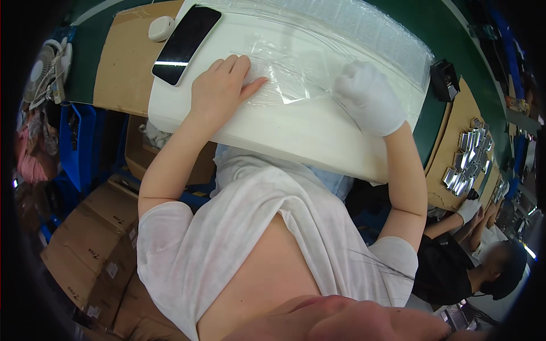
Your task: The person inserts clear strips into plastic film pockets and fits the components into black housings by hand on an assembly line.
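Clear plastic film (293, 82) sits flat-ish and creased on the white board (273, 128), upper middle of frame, between the two hands. Bare left hand (223, 86) is at the film's left end: fingers bent, thumb spread away from them and pointing right, tip over the film's near-left part. Looks like contact there; can't see any pinch, and the fingertips' undersides are hidden. Gloved right hand (367, 96) is curled in a loose fist at the film's right end, fingers toward the left. Can't tell whether it grips the film edge or just sits beside it; white glove on white board hides the fingertips. Key relation: film lies right of the left thumb and left of the glove, its long axis seemingly running left-right across the frame, though creases and glare blur the outline. Left hand reads as nearer, since it overlaps the film; glove is at most just touching. Around it: phone (187, 44) tilted on the board's upper-left corner, white case (161, 28) beside it on cardboard (125, 62), clear plastic stack (375, 28) along the upper right, black box (445, 81) just off the board's right edge.
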The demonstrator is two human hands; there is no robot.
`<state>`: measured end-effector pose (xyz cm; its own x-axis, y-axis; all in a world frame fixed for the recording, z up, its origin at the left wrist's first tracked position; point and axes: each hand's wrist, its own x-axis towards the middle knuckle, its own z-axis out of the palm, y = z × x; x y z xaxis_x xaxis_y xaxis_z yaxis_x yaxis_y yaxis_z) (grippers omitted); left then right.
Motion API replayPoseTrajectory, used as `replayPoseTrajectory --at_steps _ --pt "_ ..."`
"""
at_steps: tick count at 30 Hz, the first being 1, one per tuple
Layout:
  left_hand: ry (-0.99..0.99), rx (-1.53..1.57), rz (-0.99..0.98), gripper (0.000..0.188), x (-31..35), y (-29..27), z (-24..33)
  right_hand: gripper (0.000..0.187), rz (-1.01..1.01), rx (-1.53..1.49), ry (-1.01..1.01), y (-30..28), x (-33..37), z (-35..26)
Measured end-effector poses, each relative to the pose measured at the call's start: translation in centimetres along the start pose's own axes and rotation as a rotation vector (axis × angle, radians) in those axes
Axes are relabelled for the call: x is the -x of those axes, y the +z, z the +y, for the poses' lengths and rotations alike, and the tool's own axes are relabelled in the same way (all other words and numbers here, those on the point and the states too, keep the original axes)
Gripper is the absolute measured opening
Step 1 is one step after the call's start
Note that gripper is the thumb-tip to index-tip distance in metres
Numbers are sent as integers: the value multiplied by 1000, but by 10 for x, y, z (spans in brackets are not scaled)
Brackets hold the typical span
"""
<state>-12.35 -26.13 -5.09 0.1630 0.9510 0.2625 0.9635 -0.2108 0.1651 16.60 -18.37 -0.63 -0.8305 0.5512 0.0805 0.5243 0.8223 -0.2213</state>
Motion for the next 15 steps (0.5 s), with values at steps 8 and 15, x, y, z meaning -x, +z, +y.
replayPoseTrajectory --at_steps 8,15 --pt "9 82 -18 33 -1 -3 -3 7 95 91 195 -17 50 50" --pt "-16 226 -83 26 3 -8 -11 14 543 -550 724 -30 101 62"
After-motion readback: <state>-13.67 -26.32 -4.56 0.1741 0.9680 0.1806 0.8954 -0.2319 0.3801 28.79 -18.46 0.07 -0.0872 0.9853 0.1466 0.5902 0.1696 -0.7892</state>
